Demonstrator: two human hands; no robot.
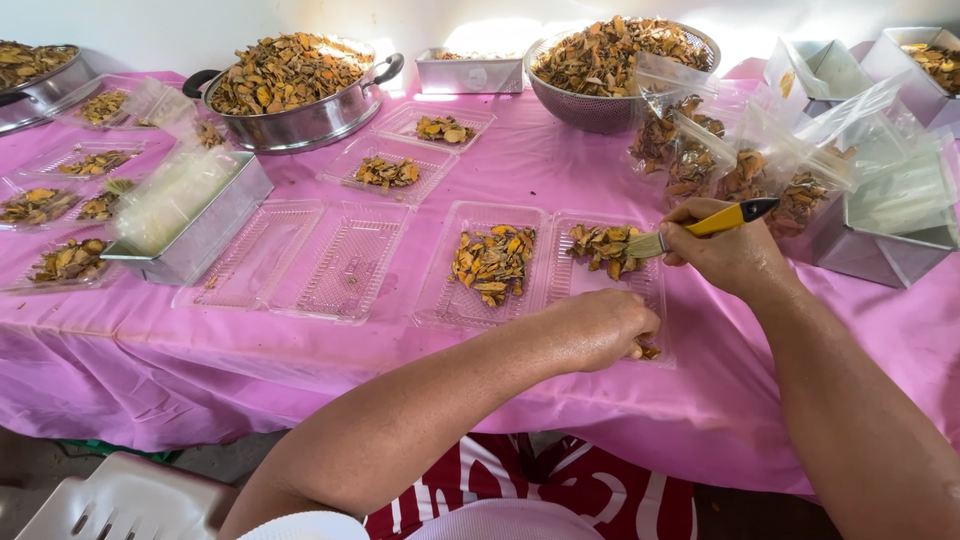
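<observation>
- You get one view only, worn on your head, looking down and forward across the pink-covered table (300, 350).
- It sits close above the table's near edge; the far edge stays in frame.

The left hand (600, 325) is resting knuckles-up with fingers curled under, while the right hand (725, 255) is pinching closed, wrist bent inward.

Left hand (600, 325) covers the near tray corner (655, 352), its fingertips hidden. At nine o'clock, a pan (35, 85) runs off the edge; right forearm (870, 440) cut off at five o'clock.
</observation>
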